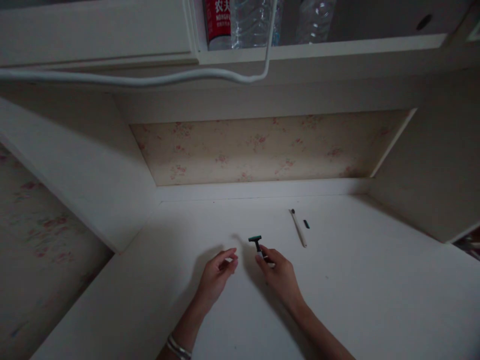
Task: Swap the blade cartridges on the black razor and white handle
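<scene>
My right hand [279,272] is closed around the handle of a razor [256,243], pinching it between thumb and fingers. The razor's dark green head points up and away from me, just above the white tabletop [360,285]. To the left, my left hand [217,272] is held near the razor with its fingers loosely bent and a gap between thumb and index finger; nothing shows in it. Beyond my right hand lies a slim white stick with a dark tip [299,228], perhaps a toothbrush. Beside it is a small dark green piece [306,224], too small to identify.
A white panel [82,165] stands on the left and another panel [423,160] on the right. Floral wallpaper [262,150] backs the desk. A shelf above holds clear bottles [251,25] and a red pack [218,22]. A white lamp arm [150,79] crosses overhead.
</scene>
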Demonstrator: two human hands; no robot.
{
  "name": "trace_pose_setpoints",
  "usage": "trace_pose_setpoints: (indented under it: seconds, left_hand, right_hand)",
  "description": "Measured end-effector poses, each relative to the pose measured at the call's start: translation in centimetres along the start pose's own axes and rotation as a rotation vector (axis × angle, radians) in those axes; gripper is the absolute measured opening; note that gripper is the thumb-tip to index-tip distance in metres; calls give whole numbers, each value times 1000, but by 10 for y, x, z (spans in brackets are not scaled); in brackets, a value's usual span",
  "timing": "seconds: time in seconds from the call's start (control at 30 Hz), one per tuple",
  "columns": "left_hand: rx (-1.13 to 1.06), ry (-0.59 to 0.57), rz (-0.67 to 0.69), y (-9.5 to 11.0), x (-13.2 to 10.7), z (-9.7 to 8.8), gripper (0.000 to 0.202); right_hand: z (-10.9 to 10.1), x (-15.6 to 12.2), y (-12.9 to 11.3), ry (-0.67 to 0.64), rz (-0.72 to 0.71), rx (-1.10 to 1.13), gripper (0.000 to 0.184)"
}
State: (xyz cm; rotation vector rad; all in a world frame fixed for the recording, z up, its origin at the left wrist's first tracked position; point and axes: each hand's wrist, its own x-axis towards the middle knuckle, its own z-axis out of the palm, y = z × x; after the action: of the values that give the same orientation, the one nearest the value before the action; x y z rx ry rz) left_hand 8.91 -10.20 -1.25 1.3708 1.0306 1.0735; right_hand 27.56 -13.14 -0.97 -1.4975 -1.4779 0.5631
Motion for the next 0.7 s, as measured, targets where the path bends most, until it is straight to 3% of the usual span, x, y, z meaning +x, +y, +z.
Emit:
trace_pose_setpoints:
  seconds: [0.17, 0.47, 0.7]
  left_hand:
    - [-8, -60, -15, -3, -1, 4, 41]
    - [101, -119, -42, -6, -1, 4, 39]
    - [123, -150, -29, -12, 1, 1, 38]
  right_hand:
    - [-25, 26, 24, 64, -12, -211, 37]
    - [-70, 84, 47, 20, 163, -632, 38]
    - [-80, 118, 56, -70, 252, -870, 25]
